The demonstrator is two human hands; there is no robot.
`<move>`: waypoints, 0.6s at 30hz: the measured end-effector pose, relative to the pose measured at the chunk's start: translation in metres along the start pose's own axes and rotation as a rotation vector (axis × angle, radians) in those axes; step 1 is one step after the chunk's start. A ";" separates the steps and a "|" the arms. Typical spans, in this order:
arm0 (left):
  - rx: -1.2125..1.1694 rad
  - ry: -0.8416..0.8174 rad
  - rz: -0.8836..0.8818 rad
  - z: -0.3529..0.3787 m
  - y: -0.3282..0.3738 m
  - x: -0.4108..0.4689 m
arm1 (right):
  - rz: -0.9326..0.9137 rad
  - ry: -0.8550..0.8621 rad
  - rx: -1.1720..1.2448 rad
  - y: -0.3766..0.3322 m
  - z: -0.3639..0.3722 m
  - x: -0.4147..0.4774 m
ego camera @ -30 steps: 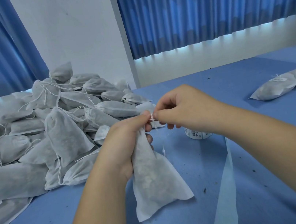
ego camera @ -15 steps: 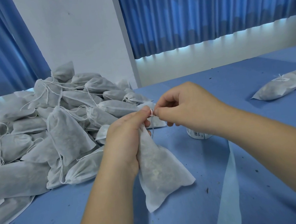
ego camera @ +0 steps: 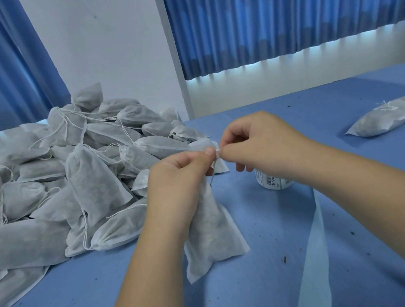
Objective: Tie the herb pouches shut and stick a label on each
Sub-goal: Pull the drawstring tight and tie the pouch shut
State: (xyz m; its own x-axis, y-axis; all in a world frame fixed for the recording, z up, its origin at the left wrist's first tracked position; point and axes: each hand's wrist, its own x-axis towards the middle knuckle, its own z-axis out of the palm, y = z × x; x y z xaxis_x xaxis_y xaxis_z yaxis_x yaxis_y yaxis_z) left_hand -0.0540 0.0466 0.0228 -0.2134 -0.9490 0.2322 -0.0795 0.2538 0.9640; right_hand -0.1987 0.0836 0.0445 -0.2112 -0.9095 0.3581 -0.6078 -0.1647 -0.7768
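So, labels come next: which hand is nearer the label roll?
Right. The right hand, pinching the drawstring, overlaps the label roll in this view, hiding its top; the left hand is further left, gripping the pouch neck.

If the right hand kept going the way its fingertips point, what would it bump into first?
Most likely the left hand, which pinches the same white string at the neck of the white fabric herb pouch; the heap of pouches lies beyond.

I see my bare left hand and bare right hand, both forearms bare too; left thumbnail trimmed short.
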 end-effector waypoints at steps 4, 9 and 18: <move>-0.033 0.022 -0.005 -0.002 -0.002 0.003 | 0.014 -0.032 0.308 -0.001 -0.008 0.002; -0.056 -0.001 -0.006 -0.005 -0.005 0.005 | 0.027 -0.120 0.693 0.000 -0.013 0.003; -0.140 -0.169 0.032 -0.004 -0.001 0.003 | 0.118 -0.189 1.185 -0.009 -0.006 -0.003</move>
State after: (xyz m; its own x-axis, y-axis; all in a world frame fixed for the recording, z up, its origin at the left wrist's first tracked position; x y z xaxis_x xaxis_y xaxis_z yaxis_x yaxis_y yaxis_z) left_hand -0.0510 0.0428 0.0234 -0.3746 -0.8932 0.2489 0.0632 0.2432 0.9679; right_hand -0.1972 0.0908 0.0539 -0.0427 -0.9678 0.2482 0.5092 -0.2348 -0.8280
